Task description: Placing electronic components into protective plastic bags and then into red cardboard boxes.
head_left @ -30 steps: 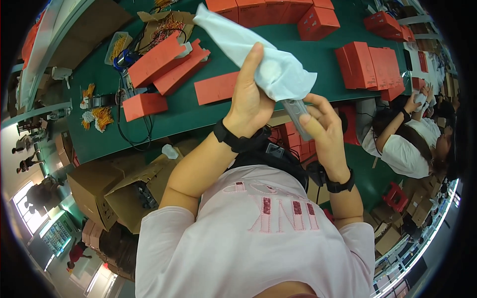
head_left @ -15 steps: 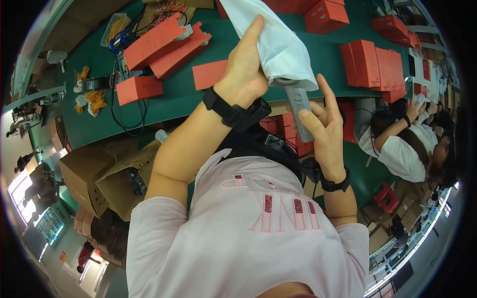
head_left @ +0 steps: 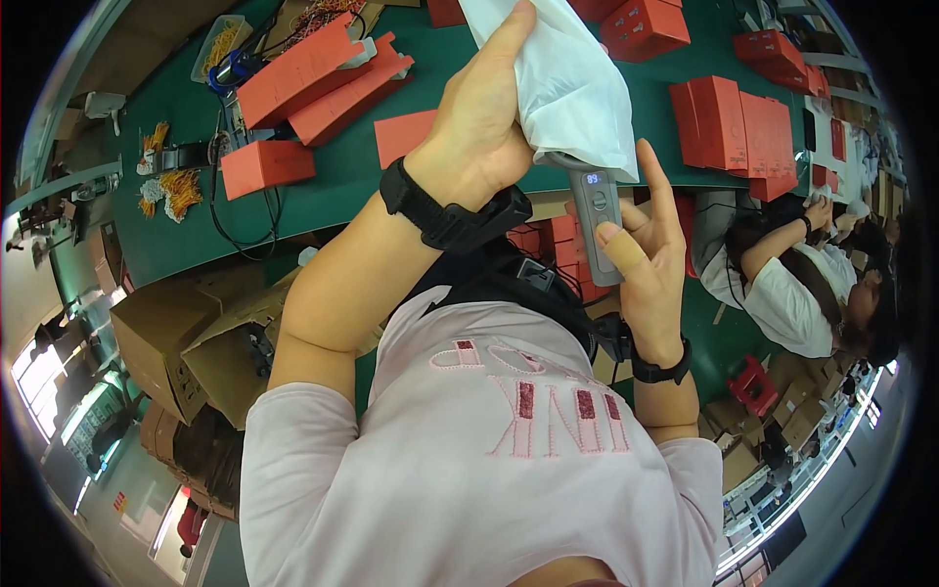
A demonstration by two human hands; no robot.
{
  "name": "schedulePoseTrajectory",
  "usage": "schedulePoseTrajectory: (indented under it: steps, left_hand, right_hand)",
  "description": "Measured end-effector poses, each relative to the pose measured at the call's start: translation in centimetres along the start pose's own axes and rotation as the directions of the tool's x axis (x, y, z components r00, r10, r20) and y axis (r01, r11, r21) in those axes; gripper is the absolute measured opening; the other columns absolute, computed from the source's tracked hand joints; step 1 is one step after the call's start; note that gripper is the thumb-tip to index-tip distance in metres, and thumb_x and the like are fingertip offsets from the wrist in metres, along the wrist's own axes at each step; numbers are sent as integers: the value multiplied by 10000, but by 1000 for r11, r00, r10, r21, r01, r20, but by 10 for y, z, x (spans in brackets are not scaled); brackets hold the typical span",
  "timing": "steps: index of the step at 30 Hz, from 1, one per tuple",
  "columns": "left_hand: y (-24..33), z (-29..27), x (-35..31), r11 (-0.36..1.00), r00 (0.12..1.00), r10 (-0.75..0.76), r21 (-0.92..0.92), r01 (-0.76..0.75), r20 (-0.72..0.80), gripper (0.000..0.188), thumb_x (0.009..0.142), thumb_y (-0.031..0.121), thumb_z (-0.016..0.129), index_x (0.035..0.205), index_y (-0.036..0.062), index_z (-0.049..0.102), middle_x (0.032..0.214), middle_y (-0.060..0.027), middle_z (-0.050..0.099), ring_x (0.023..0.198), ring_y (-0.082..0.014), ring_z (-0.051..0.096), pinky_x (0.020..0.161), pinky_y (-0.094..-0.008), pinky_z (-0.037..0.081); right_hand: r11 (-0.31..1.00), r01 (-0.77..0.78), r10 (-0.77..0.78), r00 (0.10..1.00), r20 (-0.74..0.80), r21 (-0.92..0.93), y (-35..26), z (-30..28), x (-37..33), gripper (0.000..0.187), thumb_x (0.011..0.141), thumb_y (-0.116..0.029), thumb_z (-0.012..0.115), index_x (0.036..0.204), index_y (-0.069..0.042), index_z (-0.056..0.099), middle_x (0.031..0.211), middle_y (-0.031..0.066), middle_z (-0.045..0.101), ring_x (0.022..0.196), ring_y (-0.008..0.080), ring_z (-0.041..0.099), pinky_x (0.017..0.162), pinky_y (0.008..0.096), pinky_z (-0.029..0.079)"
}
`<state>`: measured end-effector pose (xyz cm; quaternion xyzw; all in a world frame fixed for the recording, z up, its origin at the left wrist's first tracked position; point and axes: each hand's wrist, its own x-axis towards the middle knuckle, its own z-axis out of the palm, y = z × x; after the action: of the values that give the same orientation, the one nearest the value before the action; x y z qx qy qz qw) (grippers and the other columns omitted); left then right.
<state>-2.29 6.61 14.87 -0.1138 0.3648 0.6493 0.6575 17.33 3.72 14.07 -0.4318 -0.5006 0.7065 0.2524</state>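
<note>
A grey handheld device [head_left: 597,210] with a slim handle sticks out of a white plastic bag [head_left: 575,93] above the front edge of the table. On the handle are a small lit display and a round button. My left hand [head_left: 481,117] is closed around the bag from the left, with the device's covered end somewhere inside. My right hand [head_left: 646,254] grips the lower handle, thumb across its front below the button and index finger stretched upward. What fills the bag is hidden.
Red boxes lie on the green table [head_left: 430,78]: a tilted pair [head_left: 318,83] on the left and a row [head_left: 734,127] on the right. Cables and yellow wire bundles [head_left: 181,191] are at far left. Open cartons [head_left: 166,333] stand below; a co-worker [head_left: 782,274] sits at right.
The handle's display has lit up. Both hands and the bagged device have shifted only slightly, while my right thumb has slid down off the button.
</note>
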Motion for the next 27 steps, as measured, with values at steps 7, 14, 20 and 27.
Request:
schedulePoseTrajectory:
  steps: [7, 14, 20, 27]
  left_hand:
    - [-51, -43, 9, 849, 902, 318, 335, -408, 292, 454, 885, 234, 770, 1215, -1, 565, 1118, -90, 663, 991, -161, 661, 850, -321, 544]
    - [-114, -75, 4, 987, 925, 7, 144, -66, 380, 603, 961, 397, 642, 1411, 43, 451, 1406, -67, 504, 1275, -176, 489, 1073, -379, 381]
    - [-114, -82, 37, 936, 953, -127, -284, 207, 274, 540, 923, 356, 700, 1343, 84, 493, 1314, -89, 579, 1232, -247, 552, 1096, -475, 405]
    - [-109, -113, 61, 881, 968, -228, -400, 252, 107, 460, 979, 192, 581, 1383, 29, 432, 1341, -150, 560, 1243, -300, 562, 1088, -491, 434]
  right_hand:
    - [942, 294, -321, 929, -184, -161, 15, 0, 15, 789, 925, -24, 566, 1590, -74, 145, 1418, 242, 478, 1194, 214, 570, 915, 298, 510]
    - [983, 95, -59, 975, -216, 159, 36, -37, 44, 343, 983, -71, 498, 1311, 23, 534, 1247, 129, 624, 1117, 182, 624, 946, 307, 502]
    - [990, -136, 127, 977, -169, -47, 23, -32, 28, 378, 996, -70, 398, 1303, 28, 597, 1102, 98, 678, 917, 118, 669, 738, 250, 536]
    - [906, 214, -294, 939, -179, -367, 9, -42, 8, 371, 1089, -200, 387, 1272, 42, 601, 887, 92, 687, 660, 104, 604, 605, 247, 509]
